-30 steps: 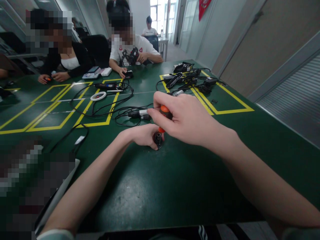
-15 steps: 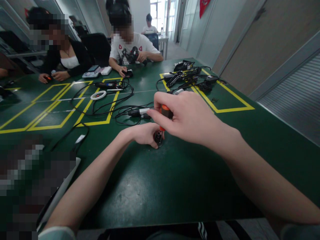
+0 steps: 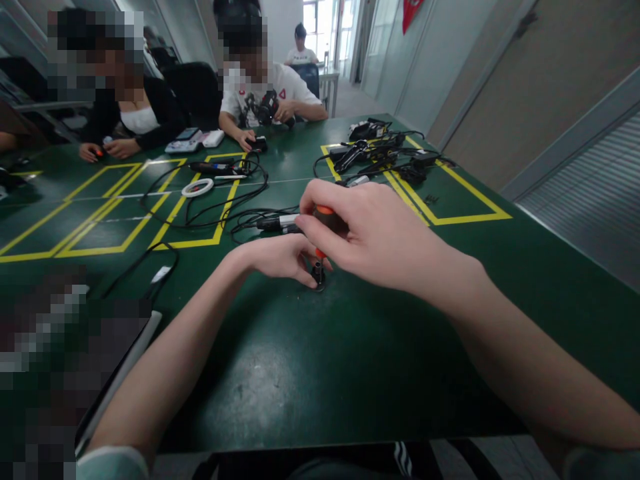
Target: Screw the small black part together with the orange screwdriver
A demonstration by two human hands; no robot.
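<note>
My right hand point(image 3: 370, 233) is wrapped round an orange-and-black screwdriver point(image 3: 323, 220) that stands upright, tip down. The tip sits in a small black round part point(image 3: 318, 275) resting on the green table point(image 3: 310, 373). My left hand point(image 3: 280, 257) pinches that part from the left side and holds it against the table. Most of the screwdriver's handle is hidden inside my right fist.
Black cables and a black-and-silver tool point(image 3: 275, 223) lie just behind my hands. A white ring point(image 3: 197, 188) and more tools sit in yellow-taped squares. A pile of black devices point(image 3: 380, 157) lies at the back right. Two people sit across the table, a third farther back.
My right hand has closed lower over the screwdriver handle, showing less orange. Both hands stay at the same spot on the small black part.
</note>
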